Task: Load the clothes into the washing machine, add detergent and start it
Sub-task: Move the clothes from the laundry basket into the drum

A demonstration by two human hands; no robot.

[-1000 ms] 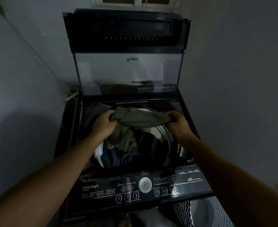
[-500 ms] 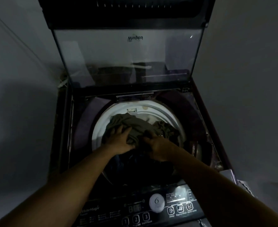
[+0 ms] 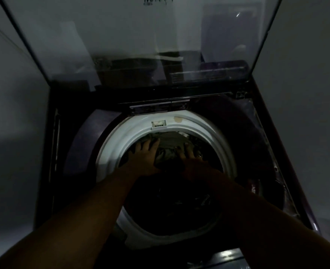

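Note:
A dark top-loading washing machine (image 3: 78, 144) fills the view, its glass lid (image 3: 133, 45) standing upright at the back. Inside the white drum rim (image 3: 111, 146) lies an olive-grey garment (image 3: 168, 146) on top of darker clothes. My left hand (image 3: 143, 155) presses flat on the garment's left side with its fingers spread. My right hand (image 3: 189, 155) presses down on its right side, fingers straight, a ring on one finger. Both forearms reach down into the drum. The lower part of the drum is too dark to make out.
Grey walls stand close on the left (image 3: 10, 94) and the right (image 3: 311, 74) of the machine. A sliver of the control panel (image 3: 228, 257) shows at the bottom edge. The lid leans over the back of the opening.
The garment went from held up above the opening down into the drum. Both hands let go their grip and now press flat on it. The view has moved closer to the drum.

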